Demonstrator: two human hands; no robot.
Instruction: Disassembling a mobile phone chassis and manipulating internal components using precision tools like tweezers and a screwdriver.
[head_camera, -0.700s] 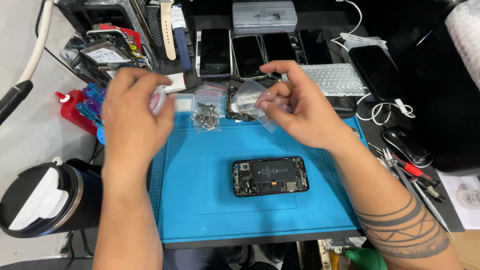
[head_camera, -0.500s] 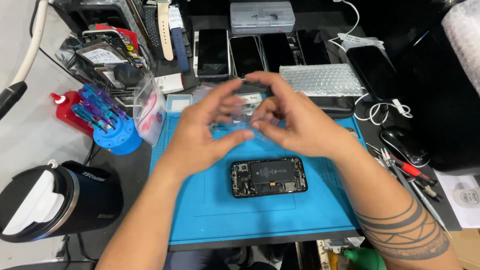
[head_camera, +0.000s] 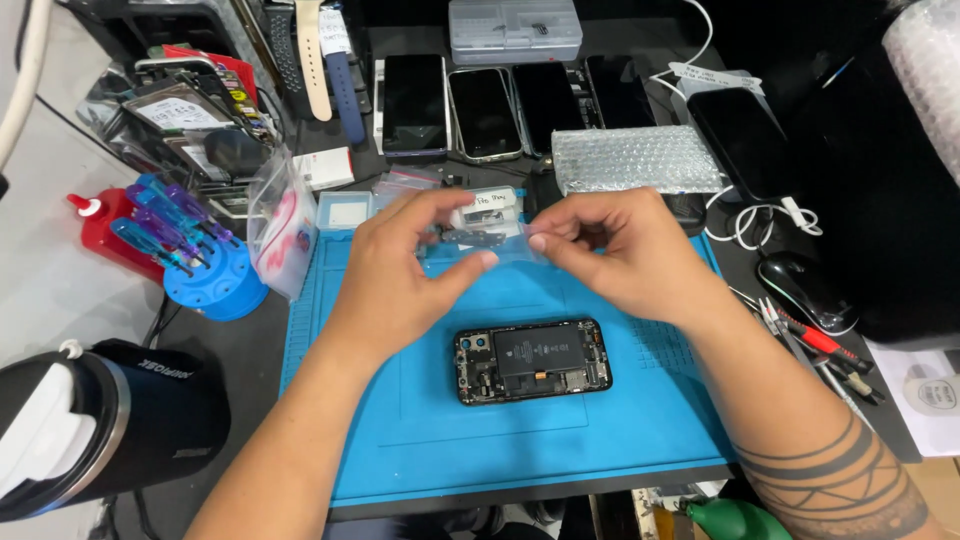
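A small clear bag (head_camera: 490, 235) is pinched between the left hand (head_camera: 400, 275) and right hand (head_camera: 620, 250), held above the blue mat (head_camera: 400, 440); perhaps small parts inside; the opened phone (head_camera: 532, 360) lies below, kept clear.

The work mat (head_camera: 640, 440) is bright blue. The opened phone (head_camera: 532, 361) is black inside. The screwdriver stand (head_camera: 214, 277) is blue, the bottle (head_camera: 112, 232) red, the bubble wrap (head_camera: 637, 160) clear and dotted, the mouse (head_camera: 803, 284) black.
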